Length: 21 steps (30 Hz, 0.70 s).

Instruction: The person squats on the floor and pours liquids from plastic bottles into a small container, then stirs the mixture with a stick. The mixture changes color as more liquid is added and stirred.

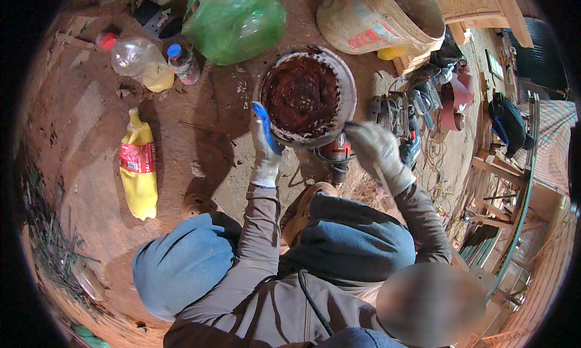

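A round white bowl (348, 85) full of dark reddish-brown paste sits on the dirt floor in front of my knees. My left hand (264, 141), in a white glove with blue fingers, grips the bowl's left rim. My right hand (372, 147), in a dirty pale glove and blurred by motion, holds the rim at the lower right. A red power tool (336, 156) lies on the ground just under the bowl's near edge, between my hands.
A yellow bag with a red label (138, 175) lies to the left. Two plastic bottles (144, 62) and a green plastic bag (236, 20) are at the back. A large worn bucket (369, 21) stands behind the bowl. Tools and cables (411, 115) are piled to the right, with wooden frames beyond.
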### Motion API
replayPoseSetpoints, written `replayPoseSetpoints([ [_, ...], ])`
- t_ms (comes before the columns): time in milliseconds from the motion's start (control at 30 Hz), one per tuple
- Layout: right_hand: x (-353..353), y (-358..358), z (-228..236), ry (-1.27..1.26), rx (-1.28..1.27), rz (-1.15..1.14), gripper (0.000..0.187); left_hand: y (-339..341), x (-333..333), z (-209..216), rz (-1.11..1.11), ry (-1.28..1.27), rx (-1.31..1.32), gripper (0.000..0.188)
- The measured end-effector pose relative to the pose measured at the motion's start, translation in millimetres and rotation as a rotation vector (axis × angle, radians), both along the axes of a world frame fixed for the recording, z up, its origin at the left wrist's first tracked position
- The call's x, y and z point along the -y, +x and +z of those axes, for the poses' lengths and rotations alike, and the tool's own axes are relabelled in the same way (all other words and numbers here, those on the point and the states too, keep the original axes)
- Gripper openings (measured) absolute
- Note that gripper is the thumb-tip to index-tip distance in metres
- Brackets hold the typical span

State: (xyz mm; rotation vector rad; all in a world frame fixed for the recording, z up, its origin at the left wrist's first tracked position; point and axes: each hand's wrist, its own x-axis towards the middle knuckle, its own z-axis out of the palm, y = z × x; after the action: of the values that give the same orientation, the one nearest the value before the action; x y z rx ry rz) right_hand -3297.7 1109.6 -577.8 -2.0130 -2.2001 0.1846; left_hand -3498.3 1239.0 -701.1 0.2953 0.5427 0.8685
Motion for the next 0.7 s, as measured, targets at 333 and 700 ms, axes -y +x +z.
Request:
replayPoseSetpoints([
  [333,-16,-24,20,0.004,-0.147,0.12,0.027,17,9,-1,0.075,0.153,-0.051,0.074],
  [700,-17,-1,14,-0.004,-0.146,-0.062,0.03,19,5,3,0.123,0.319,-0.071,0.069],
])
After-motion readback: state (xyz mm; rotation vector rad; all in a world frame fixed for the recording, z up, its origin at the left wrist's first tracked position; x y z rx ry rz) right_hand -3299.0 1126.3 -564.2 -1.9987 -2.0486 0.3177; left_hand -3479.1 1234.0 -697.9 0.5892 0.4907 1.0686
